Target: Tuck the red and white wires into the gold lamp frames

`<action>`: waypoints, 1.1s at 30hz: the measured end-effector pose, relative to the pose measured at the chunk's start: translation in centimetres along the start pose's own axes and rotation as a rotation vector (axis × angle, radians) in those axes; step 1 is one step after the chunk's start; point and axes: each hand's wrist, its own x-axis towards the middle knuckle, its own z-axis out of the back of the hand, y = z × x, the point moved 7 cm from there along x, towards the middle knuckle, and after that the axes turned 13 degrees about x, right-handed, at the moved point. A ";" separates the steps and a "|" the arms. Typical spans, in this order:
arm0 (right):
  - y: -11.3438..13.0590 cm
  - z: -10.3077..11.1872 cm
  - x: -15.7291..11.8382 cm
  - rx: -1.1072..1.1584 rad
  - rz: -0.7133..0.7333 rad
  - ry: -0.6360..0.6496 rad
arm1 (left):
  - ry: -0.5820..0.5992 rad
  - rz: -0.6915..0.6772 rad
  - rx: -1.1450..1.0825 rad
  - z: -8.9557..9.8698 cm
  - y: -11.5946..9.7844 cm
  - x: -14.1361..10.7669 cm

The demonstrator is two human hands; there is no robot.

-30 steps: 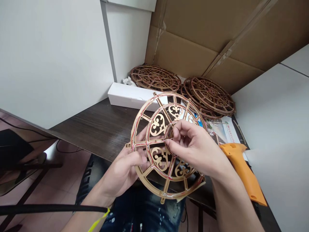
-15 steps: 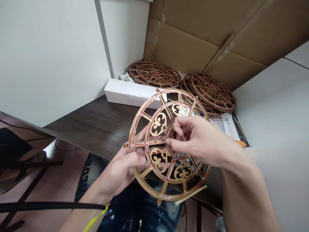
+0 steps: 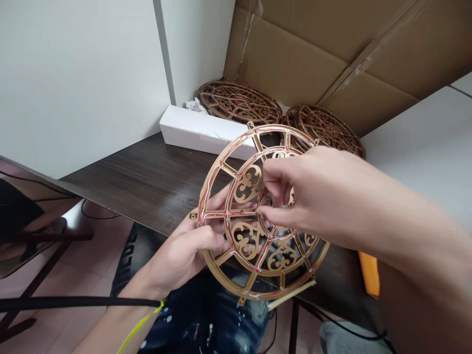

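Observation:
A round gold openwork frame with rings, spokes and scroll ornaments is tilted toward me above the table's front edge. Red and white wires run along its channels. My left hand grips the frame at its left side, thumb on the front and fingers behind. Over the inner ring, my right hand has its thumb at the end of the left spoke and its fingers curled. Whatever lies between those fingers is hidden. A pale yellow strip sticks out at the frame's lower right edge.
A long white box lies behind the frame on the dark table. Farther back are more wired round frames, with another stack to the right. Cardboard and white panels wall the table. An orange object sits right.
My right hand has lifted slightly and its forearm has swung up to the right, uncovering more of the orange object. The frame has shifted a little up and right, still in my left hand.

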 end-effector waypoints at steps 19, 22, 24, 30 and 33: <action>-1.0 -0.7 1.9 0.143 0.096 0.230 | 0.037 0.018 0.002 -0.6 -0.3 0.1; -0.7 -0.7 1.9 0.089 0.115 0.228 | 0.014 0.033 -0.023 -0.6 -0.3 0.2; -0.6 -0.8 1.9 0.053 0.109 0.234 | 0.008 0.052 -0.031 -0.6 -0.1 0.1; -0.5 -1.1 2.1 -0.048 0.034 0.264 | -0.059 0.071 -0.039 -0.1 0.1 0.0; -0.4 -1.2 2.2 -0.049 0.027 0.275 | -0.055 0.063 -0.049 -0.1 0.0 0.1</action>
